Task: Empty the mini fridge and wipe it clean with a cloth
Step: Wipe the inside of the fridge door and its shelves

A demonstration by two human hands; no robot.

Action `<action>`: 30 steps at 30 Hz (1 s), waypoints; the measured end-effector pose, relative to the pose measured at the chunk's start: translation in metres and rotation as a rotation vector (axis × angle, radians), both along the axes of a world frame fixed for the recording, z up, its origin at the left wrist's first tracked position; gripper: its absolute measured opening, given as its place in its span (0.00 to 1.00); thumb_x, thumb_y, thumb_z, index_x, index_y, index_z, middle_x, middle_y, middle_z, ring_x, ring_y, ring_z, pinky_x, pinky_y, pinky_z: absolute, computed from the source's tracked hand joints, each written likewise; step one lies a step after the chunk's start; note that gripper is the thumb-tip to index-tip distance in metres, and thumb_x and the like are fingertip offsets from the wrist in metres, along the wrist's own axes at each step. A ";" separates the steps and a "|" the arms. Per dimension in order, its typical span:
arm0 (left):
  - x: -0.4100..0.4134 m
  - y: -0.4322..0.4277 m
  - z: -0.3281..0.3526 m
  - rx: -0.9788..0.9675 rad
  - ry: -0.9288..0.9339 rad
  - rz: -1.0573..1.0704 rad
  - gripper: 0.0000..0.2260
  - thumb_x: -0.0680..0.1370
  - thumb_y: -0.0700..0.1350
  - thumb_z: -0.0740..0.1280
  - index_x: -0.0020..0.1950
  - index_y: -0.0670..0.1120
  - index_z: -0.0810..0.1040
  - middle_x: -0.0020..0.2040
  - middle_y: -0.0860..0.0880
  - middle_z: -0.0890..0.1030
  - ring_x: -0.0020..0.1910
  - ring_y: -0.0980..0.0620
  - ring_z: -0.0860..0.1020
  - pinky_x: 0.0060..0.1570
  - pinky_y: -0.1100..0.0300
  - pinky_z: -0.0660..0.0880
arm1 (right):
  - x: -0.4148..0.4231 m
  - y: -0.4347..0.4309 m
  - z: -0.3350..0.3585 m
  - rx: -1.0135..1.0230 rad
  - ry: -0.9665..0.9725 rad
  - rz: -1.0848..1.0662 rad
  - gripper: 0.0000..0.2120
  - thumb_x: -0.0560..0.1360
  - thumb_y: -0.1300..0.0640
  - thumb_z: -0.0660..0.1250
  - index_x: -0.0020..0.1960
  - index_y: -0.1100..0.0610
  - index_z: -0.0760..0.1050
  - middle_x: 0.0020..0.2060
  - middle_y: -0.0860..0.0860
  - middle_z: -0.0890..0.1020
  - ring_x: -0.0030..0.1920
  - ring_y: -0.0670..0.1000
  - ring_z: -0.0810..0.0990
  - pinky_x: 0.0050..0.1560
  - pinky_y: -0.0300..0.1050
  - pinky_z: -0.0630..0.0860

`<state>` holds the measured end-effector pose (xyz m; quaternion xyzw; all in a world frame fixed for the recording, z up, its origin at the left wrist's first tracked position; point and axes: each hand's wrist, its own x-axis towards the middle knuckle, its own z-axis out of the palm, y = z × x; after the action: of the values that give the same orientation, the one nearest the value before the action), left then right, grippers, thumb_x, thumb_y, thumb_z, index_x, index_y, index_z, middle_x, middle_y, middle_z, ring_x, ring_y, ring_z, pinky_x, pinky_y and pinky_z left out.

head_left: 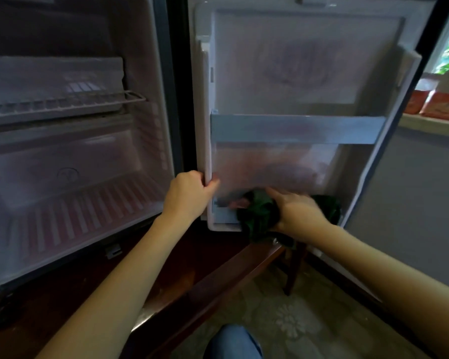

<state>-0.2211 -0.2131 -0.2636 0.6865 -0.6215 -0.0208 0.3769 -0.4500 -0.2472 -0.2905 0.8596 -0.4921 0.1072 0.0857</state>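
The right hand [300, 212] is closed over a bunched dark green cloth [259, 213] and presses it against the foot of the open door [309, 68], on its inner face. Motion blur hides how the fingers lie. The left hand [189, 194] has its fingers curled round the door's edge nearest the cabinet, low down, as if bracing it. This looks like the wiping step, with emptying done: the mini fridge [75, 177], left of the door, shows only a wire shelf [62, 104]. The next stroke probably needs the cloth worked into the door's bottom corners and then upward, where the shelf rail [296, 128] across the door's middle would interrupt a straight pass. Right of the door, orange packets [436, 104] sit on a sill [430, 125]. Below the door is a wooden stand [218, 268].
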 end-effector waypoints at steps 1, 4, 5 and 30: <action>0.000 0.002 0.000 0.012 -0.008 -0.004 0.23 0.79 0.54 0.61 0.27 0.46 0.67 0.24 0.50 0.68 0.23 0.55 0.67 0.23 0.62 0.57 | -0.016 0.002 0.001 0.014 0.009 -0.044 0.39 0.70 0.40 0.69 0.76 0.47 0.56 0.68 0.48 0.72 0.61 0.54 0.76 0.59 0.48 0.71; 0.000 0.005 0.002 0.023 -0.026 -0.032 0.23 0.81 0.53 0.59 0.27 0.45 0.65 0.25 0.49 0.68 0.23 0.54 0.68 0.23 0.62 0.58 | -0.035 0.009 0.001 0.003 0.023 -0.114 0.39 0.70 0.44 0.69 0.76 0.50 0.57 0.69 0.50 0.71 0.65 0.56 0.73 0.63 0.50 0.67; -0.001 0.007 0.002 0.019 -0.042 -0.033 0.23 0.81 0.52 0.59 0.27 0.45 0.65 0.25 0.49 0.68 0.23 0.54 0.67 0.23 0.62 0.57 | -0.030 0.013 0.000 -0.013 0.021 -0.122 0.38 0.69 0.45 0.69 0.75 0.49 0.59 0.69 0.50 0.71 0.65 0.57 0.73 0.63 0.50 0.66; -0.004 0.018 -0.010 -0.028 -0.056 0.073 0.19 0.80 0.57 0.57 0.34 0.47 0.69 0.29 0.51 0.68 0.30 0.47 0.71 0.28 0.57 0.62 | -0.060 0.014 -0.034 -0.252 -0.384 0.191 0.33 0.65 0.61 0.74 0.66 0.50 0.66 0.60 0.57 0.75 0.57 0.62 0.76 0.56 0.54 0.71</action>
<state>-0.2247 -0.1953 -0.2737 0.7037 -0.6065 0.0210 0.3695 -0.5098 -0.2332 -0.3245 0.8487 -0.3986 0.3367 0.0863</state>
